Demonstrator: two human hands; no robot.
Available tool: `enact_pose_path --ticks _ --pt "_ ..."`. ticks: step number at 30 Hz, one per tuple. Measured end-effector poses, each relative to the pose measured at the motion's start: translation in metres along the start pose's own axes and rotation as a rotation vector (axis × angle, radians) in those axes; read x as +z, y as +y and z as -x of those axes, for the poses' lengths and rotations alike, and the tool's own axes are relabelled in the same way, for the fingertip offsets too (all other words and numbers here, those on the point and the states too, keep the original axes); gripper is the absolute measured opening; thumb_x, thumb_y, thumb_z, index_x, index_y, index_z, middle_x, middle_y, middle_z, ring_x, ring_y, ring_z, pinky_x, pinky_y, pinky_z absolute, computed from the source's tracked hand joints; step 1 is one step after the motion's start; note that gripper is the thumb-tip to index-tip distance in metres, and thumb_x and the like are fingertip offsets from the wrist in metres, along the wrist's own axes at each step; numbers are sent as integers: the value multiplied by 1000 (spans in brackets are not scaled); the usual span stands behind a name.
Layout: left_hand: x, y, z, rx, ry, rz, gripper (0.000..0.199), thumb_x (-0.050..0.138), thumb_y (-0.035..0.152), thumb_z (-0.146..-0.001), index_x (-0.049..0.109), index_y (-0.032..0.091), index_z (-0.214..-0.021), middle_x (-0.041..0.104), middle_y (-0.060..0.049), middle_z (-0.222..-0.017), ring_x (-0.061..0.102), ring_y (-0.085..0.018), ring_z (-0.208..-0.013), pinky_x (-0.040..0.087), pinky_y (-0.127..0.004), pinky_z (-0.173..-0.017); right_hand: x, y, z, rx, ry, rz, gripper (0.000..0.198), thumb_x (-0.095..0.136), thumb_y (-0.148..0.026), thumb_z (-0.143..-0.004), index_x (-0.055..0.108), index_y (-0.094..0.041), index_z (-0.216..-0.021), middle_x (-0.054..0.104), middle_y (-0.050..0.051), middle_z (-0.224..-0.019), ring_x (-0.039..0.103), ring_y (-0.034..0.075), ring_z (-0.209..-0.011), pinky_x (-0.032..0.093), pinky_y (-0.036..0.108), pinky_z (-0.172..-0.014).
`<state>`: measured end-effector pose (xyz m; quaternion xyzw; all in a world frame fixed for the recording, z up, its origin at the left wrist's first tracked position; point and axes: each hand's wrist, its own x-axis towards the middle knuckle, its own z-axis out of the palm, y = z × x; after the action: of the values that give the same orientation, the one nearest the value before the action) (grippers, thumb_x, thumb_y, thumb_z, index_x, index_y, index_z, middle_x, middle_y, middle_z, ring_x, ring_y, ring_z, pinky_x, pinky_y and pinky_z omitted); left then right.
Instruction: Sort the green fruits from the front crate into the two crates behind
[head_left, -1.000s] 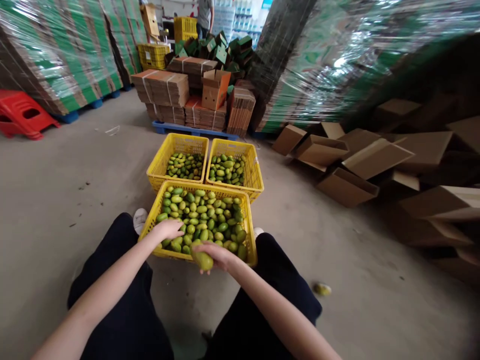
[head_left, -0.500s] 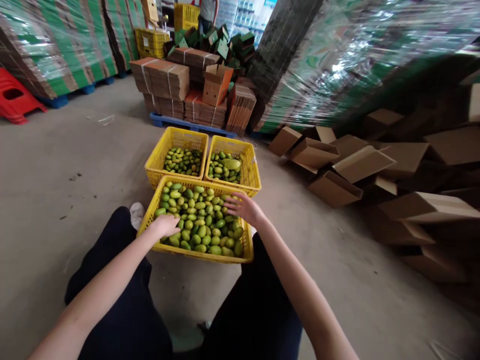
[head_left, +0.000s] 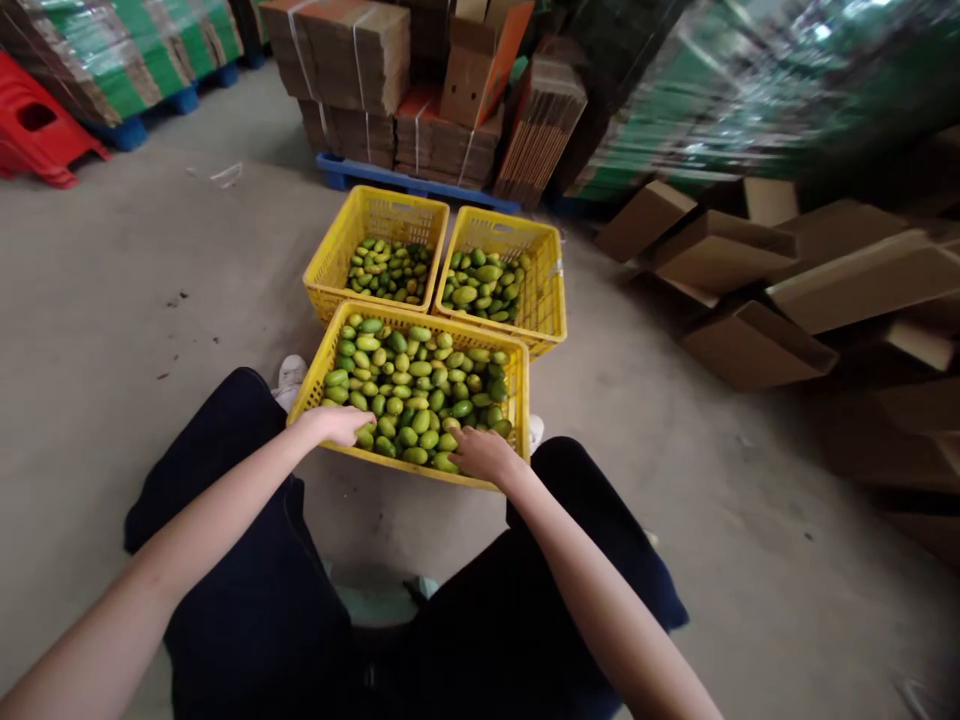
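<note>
In front of me is a yellow plastic crate (head_left: 409, 472) holding many oval green-yellow fruits (head_left: 420, 400). My left hand (head_left: 343, 425) rests over its near left part, fingers stretched across the fruits. Near the front right edge, my right hand (head_left: 480, 452) reaches down among the fruits with thumb and fingers apart. I see no fruit clearly gripped in either hand; some fingertips are hidden. Behind this crate stand a left rear yellow crate (head_left: 319, 285) and a right rear yellow crate (head_left: 553, 300), both with similar fruits lying low inside.
Bundled flat cartons (head_left: 337, 60) sit on a blue pallet (head_left: 420, 185) behind the crates. Loose brown boxes (head_left: 757, 345) are heaped to the right. A red plastic stool (head_left: 41, 125) is at far left. My knees flank the near crate.
My right hand has come back from the crate's far right to its near side. A large pale fruit seen over the right rear crate no longer stands out. The view has tilted down.
</note>
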<state>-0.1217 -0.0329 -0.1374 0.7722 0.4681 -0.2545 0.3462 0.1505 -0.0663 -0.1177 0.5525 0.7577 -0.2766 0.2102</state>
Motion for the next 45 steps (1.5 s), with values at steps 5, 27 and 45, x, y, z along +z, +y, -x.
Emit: enact_pose_path --ticks 5,27,45 --pt "23 -15 -7 -199 -26 -69 42 53 27 -87 61 17 -127 66 -19 -124 64 -33 -109 48 -39 -88 6 10 17 -46 -21 69 42 52 -33 -92 55 -17 -131 66 19 -124 65 33 -113 48 41 -91" --pt "28 59 -148 91 403 533 17 74 28 -73 62 18 -78 65 -6 -90 51 -33 -116 41 -37 -99 13 28 33 -5 -72 30 46 57 -31 -90 59 -9 -130 68 23 -117 66 39 -108 50 48 -93" --pt "-65 37 7 272 474 1985 22 70 27 -85 64 16 -103 70 -7 -100 70 -20 -94 59 -32 -81 -13 90 8 106 50 -47 48 48 -35 -96 51 -10 -137 66 20 -127 64 30 -118 50 37 -95"
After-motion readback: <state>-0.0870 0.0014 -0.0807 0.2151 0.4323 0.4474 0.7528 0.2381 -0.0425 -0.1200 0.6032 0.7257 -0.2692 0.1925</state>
